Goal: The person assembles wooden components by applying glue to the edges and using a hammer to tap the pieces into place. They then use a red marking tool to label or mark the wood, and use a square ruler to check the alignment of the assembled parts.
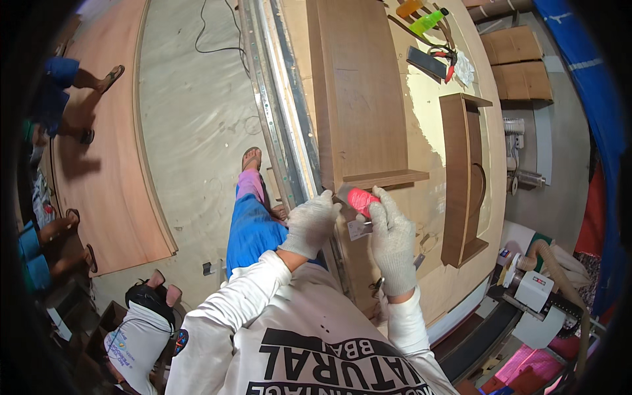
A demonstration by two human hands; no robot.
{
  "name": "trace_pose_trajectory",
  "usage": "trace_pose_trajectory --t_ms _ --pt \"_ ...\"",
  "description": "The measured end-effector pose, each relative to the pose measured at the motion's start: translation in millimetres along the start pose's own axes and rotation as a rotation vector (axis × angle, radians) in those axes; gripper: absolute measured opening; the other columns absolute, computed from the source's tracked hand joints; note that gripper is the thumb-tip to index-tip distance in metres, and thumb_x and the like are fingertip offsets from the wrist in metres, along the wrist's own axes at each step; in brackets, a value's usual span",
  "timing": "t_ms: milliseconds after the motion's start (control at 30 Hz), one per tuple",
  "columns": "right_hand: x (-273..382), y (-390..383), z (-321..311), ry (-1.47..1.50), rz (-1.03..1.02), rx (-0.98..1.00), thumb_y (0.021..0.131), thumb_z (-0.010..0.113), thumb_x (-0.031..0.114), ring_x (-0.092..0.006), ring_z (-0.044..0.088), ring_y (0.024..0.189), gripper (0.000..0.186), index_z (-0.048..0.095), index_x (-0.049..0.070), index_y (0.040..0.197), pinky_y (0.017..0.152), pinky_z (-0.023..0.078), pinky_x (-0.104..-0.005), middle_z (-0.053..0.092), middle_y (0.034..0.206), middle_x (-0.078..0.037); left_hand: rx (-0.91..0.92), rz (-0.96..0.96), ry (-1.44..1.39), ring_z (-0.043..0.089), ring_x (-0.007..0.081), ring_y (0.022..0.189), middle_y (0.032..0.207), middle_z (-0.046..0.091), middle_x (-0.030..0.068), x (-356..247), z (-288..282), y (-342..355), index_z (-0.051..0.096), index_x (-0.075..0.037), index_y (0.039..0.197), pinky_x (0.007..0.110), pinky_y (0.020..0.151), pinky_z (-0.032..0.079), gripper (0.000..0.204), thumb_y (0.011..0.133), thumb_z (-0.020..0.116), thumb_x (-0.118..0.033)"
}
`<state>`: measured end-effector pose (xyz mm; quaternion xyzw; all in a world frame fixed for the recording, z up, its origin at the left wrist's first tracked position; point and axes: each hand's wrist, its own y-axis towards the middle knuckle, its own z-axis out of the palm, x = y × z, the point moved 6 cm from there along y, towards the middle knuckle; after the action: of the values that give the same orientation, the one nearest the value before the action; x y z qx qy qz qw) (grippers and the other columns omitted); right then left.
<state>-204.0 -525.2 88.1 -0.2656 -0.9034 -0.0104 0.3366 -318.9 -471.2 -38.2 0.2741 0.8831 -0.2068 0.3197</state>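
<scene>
My right hand, in a pale knit glove, is closed on the red handle of a scraper; its flat metal blade points at the near corner of a long brown wooden panel with a short crosspiece across its near end. My left hand, also gloved, is curled at that corner, just left of the blade, fingertips closed; what they grip, if anything, is hidden. A small white label lies beside the red handle.
A wooden drawer-like frame stands right, with bottles and pliers above. A metal-edged rail borders the table. Other people's legs are left, beside plywood; a machine and cardboard are right.
</scene>
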Motion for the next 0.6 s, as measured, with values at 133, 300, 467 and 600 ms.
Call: trace_pose_trajectory --t_ms 133,300,467,600 --pt "10.8 0.7 -1.8 0.125 0.101 0.0 0.106 0.055 0.014 -0.0221 0.067 0.068 0.032 0.06 -0.003 0.132 0.063 0.054 -0.0339 0.071 0.085 -0.017 0.125 -0.099 -0.109 0.071 0.0379 0.083 0.086 0.072 0.0179 32.4 6.8 -9.8 0.071 -0.01 0.1 0.049 0.076 0.055 0.032 0.097 0.059 -0.04" --pt "16.2 -5.7 1.1 0.259 0.252 0.013 0.108 0.052 0.016 -0.0059 0.06 0.067 0.034 0.058 0.0 0.137 0.058 0.05 -0.0243 0.069 0.081 -0.009 0.018 -0.04 -0.311 0.071 0.0368 0.092 0.098 0.073 0.0173 22.9 -8.6 -6.7 0.073 -0.009 0.11 0.047 0.083 0.054 0.038 0.096 0.06 -0.042" --pt "16.3 -4.0 2.6 0.293 0.308 0.025 0.108 0.052 0.017 -0.0077 0.062 0.066 0.034 0.058 -0.001 0.137 0.058 0.051 -0.0254 0.07 0.08 -0.01 0.034 -0.017 -0.31 0.07 0.0362 0.098 0.104 0.073 0.017 12.5 -9.4 2.3 0.072 -0.009 0.112 0.046 0.086 0.053 0.036 0.097 0.06 -0.039" --pt "-2.3 -1.3 3.3 0.011 -0.065 -0.026 0.108 0.052 0.018 -0.0088 0.063 0.065 0.035 0.058 -0.002 0.136 0.059 0.053 -0.0264 0.071 0.081 -0.01 0.089 -0.013 -0.284 0.07 0.0356 0.1 0.106 0.073 0.0164 13.2 0.2 7.8 0.072 -0.008 0.113 0.046 0.087 0.053 0.036 0.097 0.061 -0.037"
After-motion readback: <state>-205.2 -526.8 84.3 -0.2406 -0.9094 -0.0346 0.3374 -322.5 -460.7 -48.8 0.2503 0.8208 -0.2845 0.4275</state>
